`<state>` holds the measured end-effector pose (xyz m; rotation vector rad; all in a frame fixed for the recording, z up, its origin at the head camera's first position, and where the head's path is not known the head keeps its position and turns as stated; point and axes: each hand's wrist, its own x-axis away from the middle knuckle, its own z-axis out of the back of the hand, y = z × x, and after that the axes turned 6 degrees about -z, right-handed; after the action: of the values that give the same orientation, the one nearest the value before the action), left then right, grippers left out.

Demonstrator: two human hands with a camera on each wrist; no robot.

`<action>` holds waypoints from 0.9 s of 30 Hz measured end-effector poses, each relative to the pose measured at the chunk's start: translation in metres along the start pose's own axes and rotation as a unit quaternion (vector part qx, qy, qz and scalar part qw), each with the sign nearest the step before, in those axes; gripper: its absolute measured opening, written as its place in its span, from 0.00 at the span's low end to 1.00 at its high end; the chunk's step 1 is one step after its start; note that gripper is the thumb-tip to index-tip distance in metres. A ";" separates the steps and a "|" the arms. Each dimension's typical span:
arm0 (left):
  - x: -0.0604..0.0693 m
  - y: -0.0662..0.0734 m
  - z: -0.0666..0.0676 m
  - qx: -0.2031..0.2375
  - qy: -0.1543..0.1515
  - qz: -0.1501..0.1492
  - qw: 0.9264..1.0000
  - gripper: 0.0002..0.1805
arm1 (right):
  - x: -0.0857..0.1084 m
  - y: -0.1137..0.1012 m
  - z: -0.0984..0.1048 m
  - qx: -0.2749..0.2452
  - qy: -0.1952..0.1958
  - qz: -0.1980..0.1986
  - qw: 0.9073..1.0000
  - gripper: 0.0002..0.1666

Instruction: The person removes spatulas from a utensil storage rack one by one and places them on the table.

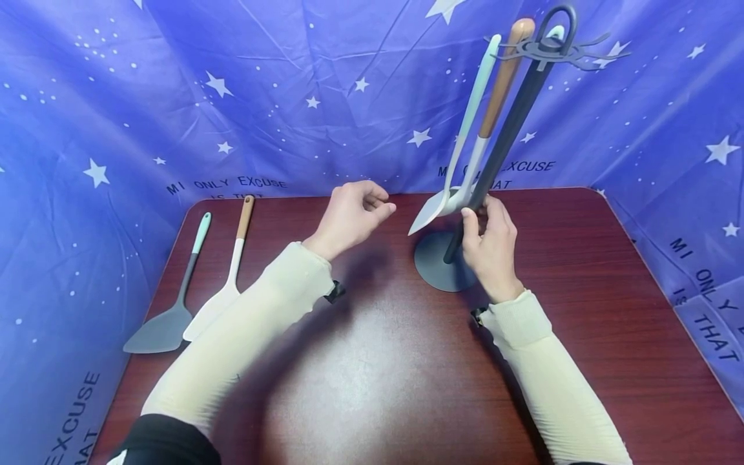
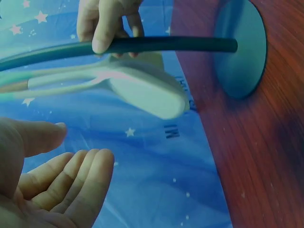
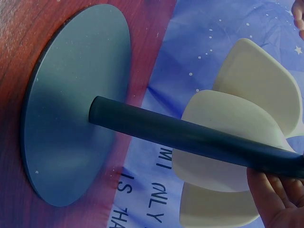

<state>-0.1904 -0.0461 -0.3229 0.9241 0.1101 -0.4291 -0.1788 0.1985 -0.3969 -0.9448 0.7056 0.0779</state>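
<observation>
Standing on the far part of the red-brown table (image 1: 372,407), right of centre, the dark utensil stand (image 1: 513,129) is the tallest thing we see. Only the head view shows us its hooked top (image 1: 530,49); the right wrist view brings the round base (image 3: 71,147) up close and gives us three pale heads (image 3: 263,80) around the pole (image 3: 190,136). The long axis runs upward from the base, loop uppermost. Well apart on the left lie a grey spatula (image 1: 163,328) and a white spatula (image 1: 215,303), found in the head view alone; both handles point far, both blades near, the white blade partly behind the left sleeve (image 1: 232,349). From the top hang a wood-handled utensil (image 1: 502,84) and a mint-handled utensil (image 1: 478,87), handles up, heads down. We see the right hand (image 1: 494,248) gripping the pole low down. The left hand (image 1: 351,213), near the hanging heads, holds nothing, its fingers loosely extended, thumb apart.
</observation>
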 end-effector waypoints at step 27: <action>-0.016 0.039 -0.048 0.093 0.043 -0.075 0.992 0.19 | -0.001 0.001 0.000 0.016 0.002 0.013 1.000 0.15</action>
<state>-0.1853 0.0177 -0.3181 1.1232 0.2226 -0.5464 -0.1797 0.1995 -0.3972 -0.9051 0.7205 0.0874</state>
